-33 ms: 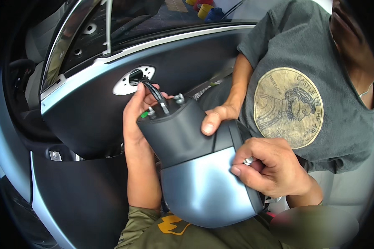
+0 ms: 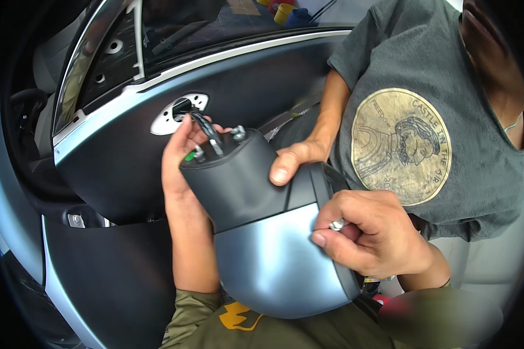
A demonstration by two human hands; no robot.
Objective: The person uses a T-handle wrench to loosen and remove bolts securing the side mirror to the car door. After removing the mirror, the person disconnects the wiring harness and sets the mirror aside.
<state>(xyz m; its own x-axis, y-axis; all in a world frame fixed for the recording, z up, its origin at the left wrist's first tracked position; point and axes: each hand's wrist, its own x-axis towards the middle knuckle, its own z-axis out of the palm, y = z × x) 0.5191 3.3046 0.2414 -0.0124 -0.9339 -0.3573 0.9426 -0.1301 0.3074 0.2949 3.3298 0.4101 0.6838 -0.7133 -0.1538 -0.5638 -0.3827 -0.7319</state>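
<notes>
A car side mirror (image 2: 273, 256), black at its base and glossy light blue on its shell, is tilted in front of me. Silver studs and a green piece (image 2: 190, 156) show at its base. My left hand (image 2: 176, 160) pinches the black wiring harness (image 2: 204, 125) running from the base to a white-rimmed opening (image 2: 162, 119) in the door. My right hand (image 2: 375, 235) is closed at the shell's right edge, with small silver metal hardware (image 2: 337, 224), perhaps a nut or bolt, in its curled fingers. Another person's hand (image 2: 297, 160) grips the mirror's black housing from the right.
The blue and black car door (image 2: 262, 72) stretches behind the mirror, with its window above. A person in a grey T-shirt (image 2: 343, 157) sits close on the right. Yellow and blue containers (image 2: 300, 17) show through the glass. A dark panel (image 2: 110, 279) lies at the lower left.
The mirror and all hands appear slightly further left in the picture, and the door has shifted the same way. Each hand keeps its hold.
</notes>
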